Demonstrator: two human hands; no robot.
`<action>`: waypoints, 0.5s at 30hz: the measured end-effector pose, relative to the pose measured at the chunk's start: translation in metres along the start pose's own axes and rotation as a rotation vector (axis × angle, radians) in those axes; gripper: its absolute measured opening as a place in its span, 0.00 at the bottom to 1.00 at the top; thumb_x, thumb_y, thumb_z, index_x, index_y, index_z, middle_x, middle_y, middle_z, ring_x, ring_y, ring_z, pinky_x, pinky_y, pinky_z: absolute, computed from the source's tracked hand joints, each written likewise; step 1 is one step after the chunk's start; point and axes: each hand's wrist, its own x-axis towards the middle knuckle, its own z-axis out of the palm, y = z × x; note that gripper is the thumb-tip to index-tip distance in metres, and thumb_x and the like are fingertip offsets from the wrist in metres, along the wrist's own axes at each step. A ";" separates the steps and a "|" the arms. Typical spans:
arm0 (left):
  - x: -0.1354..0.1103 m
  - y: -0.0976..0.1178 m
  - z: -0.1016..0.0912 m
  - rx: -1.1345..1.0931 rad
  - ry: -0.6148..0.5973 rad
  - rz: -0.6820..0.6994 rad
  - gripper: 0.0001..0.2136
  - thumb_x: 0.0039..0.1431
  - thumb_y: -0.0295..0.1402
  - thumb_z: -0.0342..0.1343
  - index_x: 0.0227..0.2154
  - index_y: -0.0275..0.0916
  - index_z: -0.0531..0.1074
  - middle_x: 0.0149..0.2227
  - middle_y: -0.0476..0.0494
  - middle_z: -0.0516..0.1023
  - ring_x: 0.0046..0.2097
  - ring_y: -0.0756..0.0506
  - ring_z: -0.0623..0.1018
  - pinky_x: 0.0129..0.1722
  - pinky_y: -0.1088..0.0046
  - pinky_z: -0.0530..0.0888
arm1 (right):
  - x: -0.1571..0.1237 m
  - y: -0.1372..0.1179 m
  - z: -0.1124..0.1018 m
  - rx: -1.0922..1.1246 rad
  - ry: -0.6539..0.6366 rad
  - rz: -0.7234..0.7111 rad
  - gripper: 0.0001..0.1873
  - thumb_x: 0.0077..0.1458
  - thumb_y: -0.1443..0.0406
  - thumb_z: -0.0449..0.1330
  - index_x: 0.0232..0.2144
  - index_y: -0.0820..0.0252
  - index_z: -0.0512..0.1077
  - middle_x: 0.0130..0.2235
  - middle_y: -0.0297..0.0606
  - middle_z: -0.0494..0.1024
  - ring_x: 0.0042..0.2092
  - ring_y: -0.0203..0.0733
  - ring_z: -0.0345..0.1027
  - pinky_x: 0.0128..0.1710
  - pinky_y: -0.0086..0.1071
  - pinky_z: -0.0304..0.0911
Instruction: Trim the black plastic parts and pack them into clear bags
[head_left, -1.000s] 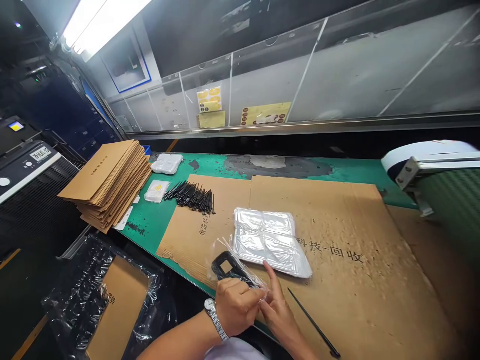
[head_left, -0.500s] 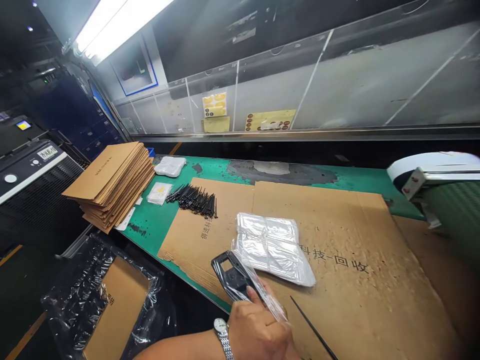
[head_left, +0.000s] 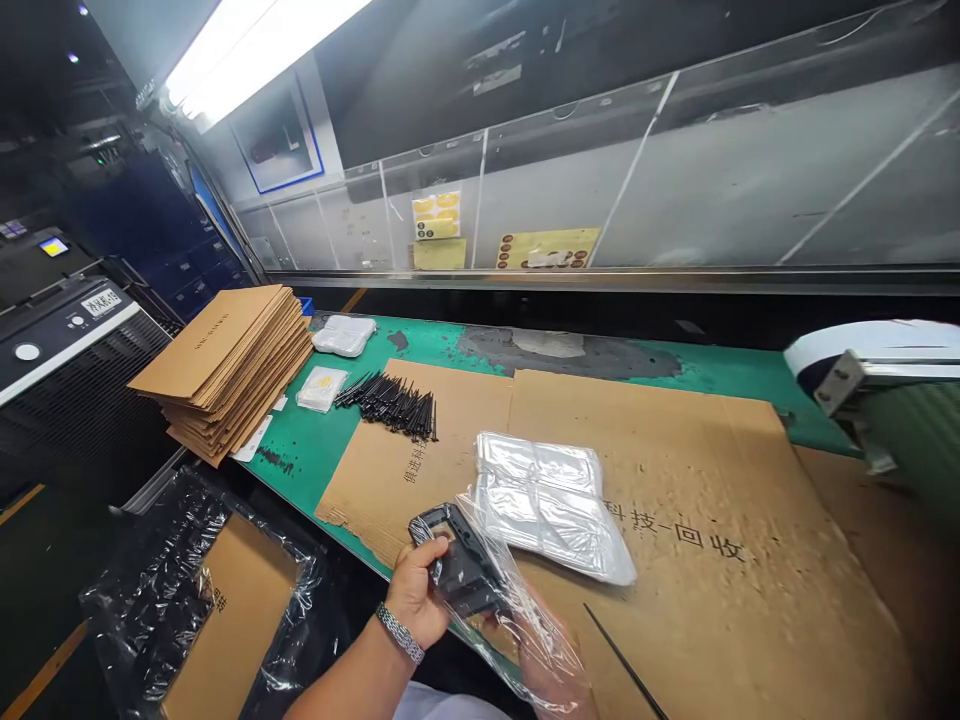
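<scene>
1. Apparently we are at the step of bringing together a black part [head_left: 469,575] and a clear film bag [head_left: 527,603]; we judge this from how the two lie against each other.
2. We have the part up near the front edge of the cardboard sheet [head_left: 712,620], just short of the stack of clear sleeves [head_left: 540,495].
3. Our left hand [head_left: 421,600] pinches the part's near end, thumb laid beside its square opening; the fingers beneath are hidden.
4. Our right hand [head_left: 553,665] shows blurred through the film; we cannot tell whether it grips or lies spread, nor how much of the part the film encloses.
5. As we judge it, the next move calls for a steady left pinch and film kept smooth, clear of the corners.
6. Meanwhile, we have a thin black rod [head_left: 624,660] lying apart, right of our hands.
</scene>
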 end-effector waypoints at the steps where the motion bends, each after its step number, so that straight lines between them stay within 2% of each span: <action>1: 0.003 0.003 -0.001 -0.083 0.013 -0.007 0.09 0.37 0.30 0.59 0.24 0.35 0.69 0.26 0.45 0.73 0.34 0.44 0.74 0.40 0.65 0.69 | -0.001 0.000 0.000 -0.040 0.014 -0.016 0.23 0.29 0.50 0.65 0.29 0.56 0.71 0.28 0.38 0.75 0.29 0.46 0.67 0.29 0.34 0.65; 4: 0.010 0.012 -0.008 -0.218 0.075 -0.008 0.04 0.41 0.30 0.56 0.20 0.35 0.68 0.23 0.45 0.73 0.31 0.46 0.74 0.39 0.64 0.70 | -0.004 0.006 -0.004 -0.255 -0.003 -0.003 0.20 0.38 0.47 0.58 0.22 0.57 0.70 0.19 0.35 0.71 0.23 0.41 0.64 0.23 0.31 0.62; 5: 0.012 0.014 -0.011 -0.231 0.096 -0.025 0.05 0.43 0.30 0.55 0.18 0.35 0.67 0.22 0.46 0.73 0.29 0.47 0.74 0.38 0.64 0.70 | -0.006 0.010 -0.006 -0.325 -0.062 0.016 0.21 0.40 0.46 0.55 0.19 0.57 0.68 0.17 0.34 0.68 0.20 0.38 0.61 0.20 0.30 0.59; 7: 0.017 0.014 -0.017 -0.217 0.153 -0.035 0.08 0.43 0.31 0.56 0.16 0.36 0.64 0.19 0.48 0.71 0.25 0.48 0.73 0.37 0.63 0.71 | -0.007 0.020 -0.011 -0.393 -0.260 0.082 0.22 0.42 0.46 0.53 0.16 0.57 0.65 0.14 0.31 0.65 0.16 0.34 0.57 0.16 0.28 0.53; 9: 0.021 0.009 -0.024 -0.170 0.227 0.038 0.09 0.42 0.32 0.58 0.17 0.36 0.63 0.18 0.50 0.70 0.24 0.49 0.72 0.36 0.64 0.71 | -0.004 0.028 -0.020 -0.399 -0.418 0.168 0.20 0.41 0.47 0.54 0.16 0.58 0.64 0.14 0.30 0.64 0.15 0.32 0.54 0.14 0.26 0.50; 10: 0.022 0.005 -0.028 -0.138 0.250 0.112 0.09 0.40 0.32 0.60 0.19 0.36 0.65 0.20 0.50 0.71 0.25 0.48 0.73 0.36 0.65 0.71 | -0.001 0.030 -0.025 -0.385 -0.423 0.204 0.19 0.39 0.48 0.55 0.16 0.57 0.64 0.13 0.29 0.63 0.14 0.31 0.53 0.13 0.26 0.49; 11: 0.022 0.001 -0.031 -0.098 0.252 0.205 0.09 0.40 0.33 0.61 0.23 0.36 0.67 0.23 0.49 0.73 0.28 0.48 0.74 0.36 0.67 0.71 | 0.003 0.030 -0.031 -0.358 -0.377 0.228 0.18 0.38 0.49 0.57 0.17 0.57 0.64 0.13 0.28 0.62 0.14 0.31 0.53 0.13 0.26 0.49; 12: 0.022 -0.001 -0.033 -0.052 0.240 0.306 0.11 0.39 0.33 0.62 0.27 0.36 0.68 0.27 0.47 0.75 0.31 0.48 0.75 0.38 0.68 0.71 | 0.008 0.028 -0.037 -0.321 -0.277 0.231 0.17 0.36 0.50 0.58 0.19 0.57 0.64 0.13 0.27 0.63 0.14 0.32 0.54 0.13 0.26 0.50; 14: 0.019 -0.002 -0.038 0.061 0.192 0.463 0.16 0.40 0.36 0.62 0.33 0.36 0.69 0.34 0.44 0.76 0.37 0.47 0.74 0.40 0.70 0.70 | 0.018 0.018 -0.045 -0.245 -0.012 0.169 0.17 0.35 0.53 0.60 0.26 0.57 0.66 0.18 0.29 0.67 0.19 0.35 0.60 0.18 0.27 0.57; 15: 0.017 -0.001 -0.039 0.125 0.159 0.499 0.17 0.41 0.37 0.62 0.35 0.35 0.69 0.36 0.43 0.75 0.38 0.47 0.74 0.41 0.71 0.70 | 0.022 0.011 -0.044 -0.212 0.091 0.112 0.19 0.36 0.53 0.61 0.30 0.57 0.66 0.23 0.32 0.70 0.24 0.38 0.65 0.23 0.29 0.62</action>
